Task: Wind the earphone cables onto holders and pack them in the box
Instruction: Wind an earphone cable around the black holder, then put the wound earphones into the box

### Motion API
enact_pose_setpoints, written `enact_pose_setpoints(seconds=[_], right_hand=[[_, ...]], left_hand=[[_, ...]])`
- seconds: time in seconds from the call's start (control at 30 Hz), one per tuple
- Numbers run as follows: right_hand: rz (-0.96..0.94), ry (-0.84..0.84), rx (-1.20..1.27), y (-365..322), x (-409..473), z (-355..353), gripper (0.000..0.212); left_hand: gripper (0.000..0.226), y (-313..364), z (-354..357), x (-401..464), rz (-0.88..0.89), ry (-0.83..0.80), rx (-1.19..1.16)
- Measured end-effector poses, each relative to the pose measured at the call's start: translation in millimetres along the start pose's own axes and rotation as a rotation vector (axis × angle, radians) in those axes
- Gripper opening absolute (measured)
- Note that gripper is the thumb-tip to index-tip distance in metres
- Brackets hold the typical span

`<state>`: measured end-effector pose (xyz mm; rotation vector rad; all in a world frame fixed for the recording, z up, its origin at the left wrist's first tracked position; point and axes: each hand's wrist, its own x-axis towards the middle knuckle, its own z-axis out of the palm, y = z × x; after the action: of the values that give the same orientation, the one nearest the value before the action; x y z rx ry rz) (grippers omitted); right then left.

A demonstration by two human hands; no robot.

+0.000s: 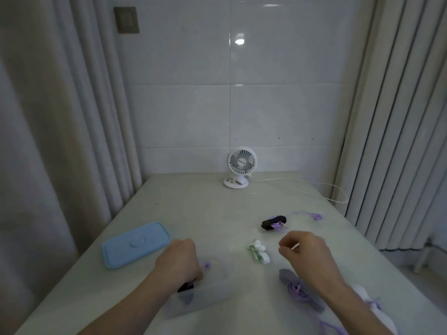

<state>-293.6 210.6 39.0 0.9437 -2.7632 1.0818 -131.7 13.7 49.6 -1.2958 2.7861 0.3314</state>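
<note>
Nearest the camera, at the lower right edge, a white holder (377, 310) with purple cable around it lies partly under the right forearm. Just beyond it a grey holder (290, 276) lies on the counter (217, 209) with a loose purple earphone cable (300, 291) coiled over it, also partly hidden by that forearm.

On the left, the clear box (205, 298) sits open on the counter. The left hand (180, 261) hangs over its near left corner, its grip curled closed around a black holder (185, 287) wound with purple cable; the holder's lower end sits inside the box, and a purple earbud (206, 264) pokes out just beside the knuckles.

The right hand (306, 251) hovers above the counter with thumb and forefinger pinched on a thin pale plug tip (295, 246), the other fingers curled in. A white-and-green earphone bundle (258, 251) lies between the two hands, apart from both.

The blue box lid (135, 245) lies flat, left of the left hand. Beyond the right hand, a second black holder (273, 223) wound with purple cable rests on the counter, its earbuds (315, 216) trailing to the right.

Farthest back, a small white fan (240, 166) stands near the tiled wall, its white cord (314, 187) running right.
</note>
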Motion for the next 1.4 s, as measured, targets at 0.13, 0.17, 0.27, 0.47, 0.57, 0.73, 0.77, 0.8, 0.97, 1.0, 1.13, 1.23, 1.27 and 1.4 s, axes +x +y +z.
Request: enact_pose_setpoints(seconds=[0.13, 0.17, 0.27, 0.47, 0.57, 0.73, 0.77, 0.8, 0.97, 1.0, 1.13, 1.23, 1.27, 1.4], right_hand=[[-0.062, -0.049, -0.109, 6.5, 2.2, 16.4, 0.016], [-0.084, -0.063, -0.126, 6.1, 4.0, 20.1, 0.021], [-0.105, -0.113, -0.148, -0.7, 10.6, 29.7, 0.031], [-0.041, -0.195, -0.212, -11.9, 32.3, 57.1, 0.033], [-0.039, -0.208, -0.298, -17.9, 39.7, 69.4, 0.027], [-0.059, -0.223, -0.331, -20.2, 46.1, 84.1, 0.020], [-0.052, -0.222, -0.317, -19.4, 47.5, 85.1, 0.023], [-0.039, -0.220, -0.293, -19.2, 48.6, 85.4, 0.025], [0.009, -0.185, -0.122, -16.9, 46.9, 80.8, 0.025], [0.008, -0.174, -0.097, -18.1, 45.7, 77.4, 0.024], [-0.054, -0.118, 0.063, -34.5, 41.0, 52.9, 0.020], [-0.113, -0.115, 0.207, -60.5, 32.9, 32.6, 0.019], [-0.133, -0.109, 0.230, -70.5, 29.4, 27.8, 0.019], [-0.215, -0.139, 0.336, -107.4, 15.9, 19.6, 0.023]], left_hand=[[0.039, 5.9, 11.2, 2.1, 0.025, 0.048, 0.120], [0.039, 6.7, 12.3, 2.5, 0.022, 0.052, 0.136], [0.041, 6.1, 11.7, 3.5, 0.002, 0.022, 0.106], [0.043, 1.7, 9.7, 0.8, 0.013, 0.014, 0.107], [0.036, -1.1, 5.9, -3.5, 0.053, 0.008, 0.078], [0.040, -6.2, -1.9, -8.9, 0.102, -0.025, 0.051], [0.039, -7.8, -2.4, -7.7, 0.113, -0.031, 0.052], [0.039, -9.9, -1.9, -6.8, 0.121, -0.030, 0.056], [0.038, -12.4, 2.2, -6.9, 0.135, -0.030, 0.008], [0.036, -13.7, 2.1, -6.4, 0.132, -0.038, -0.006], [0.057, -24.2, 2.0, 0.4, 0.142, -0.078, -0.034], [0.066, -30.8, 2.4, 4.0, 0.211, -0.069, 0.000], [0.064, -32.6, 2.5, 5.8, 0.234, -0.077, 0.007], [0.054, -36.4, 4.4, 9.0, 0.318, -0.137, 0.041]])
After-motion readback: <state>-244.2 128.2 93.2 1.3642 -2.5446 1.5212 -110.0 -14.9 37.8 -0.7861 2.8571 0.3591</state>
